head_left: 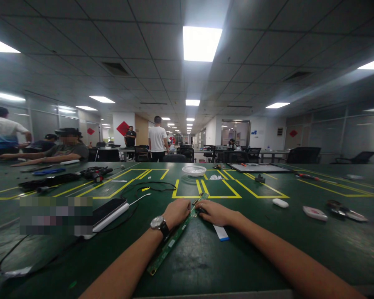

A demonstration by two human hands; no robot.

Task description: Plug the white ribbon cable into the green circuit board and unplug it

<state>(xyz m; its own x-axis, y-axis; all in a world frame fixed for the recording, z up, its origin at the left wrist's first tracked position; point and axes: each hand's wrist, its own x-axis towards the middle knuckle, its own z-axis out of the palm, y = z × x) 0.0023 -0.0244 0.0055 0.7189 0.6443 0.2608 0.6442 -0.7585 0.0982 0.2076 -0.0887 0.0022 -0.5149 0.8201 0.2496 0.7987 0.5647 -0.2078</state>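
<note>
Left hand (pixel 176 211) curled shut on circuit board (pixel 171 243); right hand (pixel 215 213) beside it, closure we cannot tell; board's long axis runs toward lower left.

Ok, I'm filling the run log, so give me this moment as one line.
left hand: on circuit board | right hand: on its far end | ribbon cable: flat by right wrist

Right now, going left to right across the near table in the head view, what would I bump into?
Phone → left hand → right hand → white case → pink-and-white pod → metal tool. The board spans both hands, so it is left out.
</note>
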